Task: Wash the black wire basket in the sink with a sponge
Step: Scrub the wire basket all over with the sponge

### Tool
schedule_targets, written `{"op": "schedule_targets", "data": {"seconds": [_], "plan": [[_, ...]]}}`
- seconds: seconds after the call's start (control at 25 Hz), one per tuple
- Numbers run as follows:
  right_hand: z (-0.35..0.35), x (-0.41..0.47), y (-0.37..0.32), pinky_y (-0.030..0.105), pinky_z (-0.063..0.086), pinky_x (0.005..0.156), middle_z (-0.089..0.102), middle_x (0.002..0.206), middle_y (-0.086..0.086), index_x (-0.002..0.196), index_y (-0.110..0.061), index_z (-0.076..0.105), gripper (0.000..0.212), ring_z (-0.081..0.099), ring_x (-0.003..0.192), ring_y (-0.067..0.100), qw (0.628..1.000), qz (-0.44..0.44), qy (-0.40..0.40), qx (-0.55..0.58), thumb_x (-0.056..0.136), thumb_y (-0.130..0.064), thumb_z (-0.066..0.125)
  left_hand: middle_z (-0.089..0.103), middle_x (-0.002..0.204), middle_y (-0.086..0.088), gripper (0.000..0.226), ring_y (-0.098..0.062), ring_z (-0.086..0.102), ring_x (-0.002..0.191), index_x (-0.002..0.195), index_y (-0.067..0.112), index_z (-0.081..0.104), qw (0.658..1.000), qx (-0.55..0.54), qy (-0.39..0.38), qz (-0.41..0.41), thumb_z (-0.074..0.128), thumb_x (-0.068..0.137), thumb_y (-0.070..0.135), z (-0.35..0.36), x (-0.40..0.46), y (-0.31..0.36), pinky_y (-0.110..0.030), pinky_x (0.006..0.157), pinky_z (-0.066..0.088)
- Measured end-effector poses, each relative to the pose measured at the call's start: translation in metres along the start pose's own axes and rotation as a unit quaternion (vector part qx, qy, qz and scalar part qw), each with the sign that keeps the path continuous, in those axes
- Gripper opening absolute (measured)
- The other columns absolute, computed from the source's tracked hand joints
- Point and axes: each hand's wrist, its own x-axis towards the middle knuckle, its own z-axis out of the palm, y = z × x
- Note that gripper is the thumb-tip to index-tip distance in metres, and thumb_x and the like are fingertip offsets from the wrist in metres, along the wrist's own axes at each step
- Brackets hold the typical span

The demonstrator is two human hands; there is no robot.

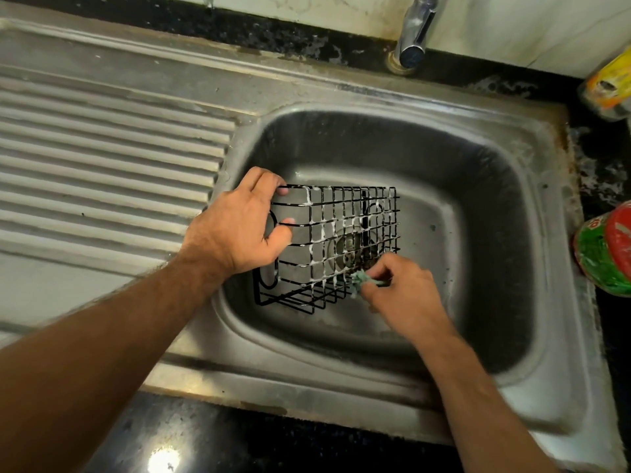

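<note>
- A dark speckled stone countertop (211,438) is seen nearest the camera, along the front edge of a stainless steel sink (532,397).
- Two bare forearms are extended from the lower corners of the view toward the basin.
- The right hand (406,295) is closed around a small greenish sponge (363,280), which is pinched between thumb and fingertips; only a crumpled part of the sponge is shown. The sponge is pressed against the lower right corner of the basket's wire grid.
- The black wire basket (341,233) is held tipped on its side inside the basin, toward the basin's left side, with one gridded face turned up to the camera. White soap suds are seen clinging to many of the wires.
- The left hand (239,227) is clamped on the basket's left end, with the fingers curled over its top wire and the thumb hooked through the side.
- The sink's drain (351,250) is visible through the wires, beneath the basket.
- A ridged steel draining board (102,158) is laid out to the left of the basin.
- A red and green container (604,250) is set at the right rim, partly cut off by the frame.
- A chrome tap (415,32) is mounted behind the basin, with a yellow and orange packet (607,87) at the far right.
</note>
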Motion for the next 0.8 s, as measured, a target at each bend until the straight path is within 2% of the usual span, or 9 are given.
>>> {"op": "schedule_targets", "data": {"seconds": [0.08,0.16,0.24,0.36,0.44,0.56,0.68,0.8], "plan": [[0.003,-0.002,-0.005,0.017,0.055,0.054,0.067,0.085,-0.013,0.080,-0.033,0.059,0.020,0.067,0.067,0.001,0.999,-0.033,-0.004,0.022,0.088,-0.023,0.074,0.047,0.127,0.002,0.066,-0.029,0.062,0.099,0.128,0.019,0.051,1.000,-0.005,-0.002,-0.005,0.035,0.078,0.059,-0.001,0.000,0.000,-0.054,0.085,0.055],[0.012,-0.016,-0.019,0.015,0.054,0.055,0.067,0.086,-0.016,0.078,-0.034,0.057,0.023,0.066,0.069,-0.002,0.993,-0.104,-0.041,0.025,0.088,-0.022,0.074,0.047,0.127,0.001,0.067,-0.030,0.062,0.099,0.128,0.018,0.051,1.000,-0.010,-0.001,-0.009,0.035,0.078,0.059,-0.001,0.001,0.001,-0.054,0.085,0.054],[0.019,-0.029,-0.026,0.014,0.051,0.056,0.067,0.086,-0.015,0.077,-0.035,0.056,0.025,0.064,0.068,-0.004,0.987,-0.137,-0.064,0.044,0.088,-0.022,0.073,0.048,0.126,0.000,0.068,-0.030,0.062,0.100,0.127,0.017,0.052,1.000,-0.014,0.003,-0.012,0.035,0.077,0.060,-0.002,0.000,0.001,-0.053,0.086,0.054],[0.017,-0.026,-0.019,0.012,0.046,0.051,0.066,0.083,-0.013,0.082,-0.033,0.059,0.020,0.060,0.061,-0.006,0.993,-0.081,-0.006,0.084,0.090,-0.021,0.072,0.053,0.122,0.000,0.068,-0.029,0.063,0.102,0.123,0.016,0.057,1.000,-0.025,0.011,-0.014,0.040,0.075,0.061,-0.003,-0.001,0.001,-0.052,0.088,0.055],[0.014,-0.027,-0.018,0.010,0.051,0.057,0.068,0.089,-0.015,0.096,-0.036,0.065,0.016,0.061,0.065,-0.007,0.996,-0.043,0.030,0.070,0.090,-0.022,0.071,0.054,0.119,0.001,0.067,-0.027,0.063,0.102,0.119,0.016,0.060,0.999,-0.037,0.012,-0.022,0.045,0.073,0.064,-0.003,-0.003,0.000,-0.051,0.089,0.055],[0.023,-0.043,-0.037,0.014,0.056,0.077,0.070,0.102,-0.016,0.112,-0.033,0.072,0.025,0.066,0.081,-0.003,0.990,-0.124,0.039,0.062,0.090,-0.023,0.072,0.050,0.113,0.006,0.066,-0.024,0.061,0.095,0.112,0.021,0.062,0.998,-0.046,0.003,-0.040,0.050,0.068,0.069,-0.008,-0.004,0.002,-0.047,0.085,0.056],[0.039,-0.057,-0.045,0.021,0.057,0.078,0.067,0.106,-0.013,0.107,-0.026,0.075,0.020,0.066,0.084,0.004,0.980,-0.188,0.055,0.020,0.089,-0.018,0.072,0.046,0.108,0.008,0.066,-0.021,0.060,0.092,0.108,0.022,0.060,0.998,-0.033,-0.024,-0.041,0.046,0.069,0.073,-0.015,-0.005,0.007,-0.042,0.084,0.056],[0.039,-0.054,-0.032,0.020,0.056,0.073,0.063,0.100,-0.015,0.098,-0.027,0.073,0.012,0.065,0.075,0.005,0.984,-0.144,0.104,-0.023,0.088,-0.020,0.072,0.046,0.110,0.006,0.057,-0.024,0.060,0.092,0.111,0.020,0.059,0.998,-0.033,-0.036,-0.036,0.056,0.075,0.065,-0.017,-0.006,0.010,-0.040,0.085,0.054]]}}
